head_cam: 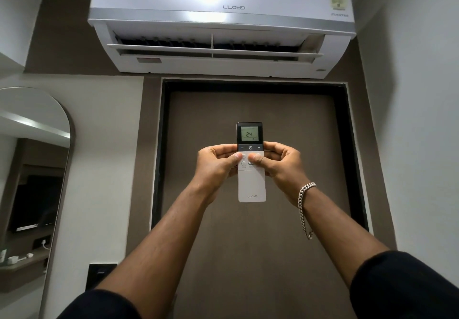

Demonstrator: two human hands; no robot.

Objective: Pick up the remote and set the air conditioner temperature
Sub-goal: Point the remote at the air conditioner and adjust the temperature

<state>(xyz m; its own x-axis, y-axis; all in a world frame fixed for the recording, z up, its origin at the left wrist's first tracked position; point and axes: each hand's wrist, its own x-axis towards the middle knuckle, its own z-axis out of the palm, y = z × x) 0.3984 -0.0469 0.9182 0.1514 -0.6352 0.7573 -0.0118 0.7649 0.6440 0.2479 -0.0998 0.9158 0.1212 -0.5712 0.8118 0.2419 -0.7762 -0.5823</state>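
A white remote (251, 184) with a dark top and a lit screen reading 24 is held upright in front of me, pointing up at the air conditioner (221, 20). My left hand (218, 167) grips its left side, thumb resting on the small buttons below the minus, power and plus row. My right hand (280, 164) grips the right side, its thumb on the same button area. The air conditioner is a white wall unit mounted high above a brown door, with its front flap open.
A brown door (248, 256) with a dark frame is straight ahead. An arched mirror (32, 169) hangs on the left wall and reflects a shelf and a dark screen. A black switch plate (100, 275) sits by the door. White wall closes in on the right.
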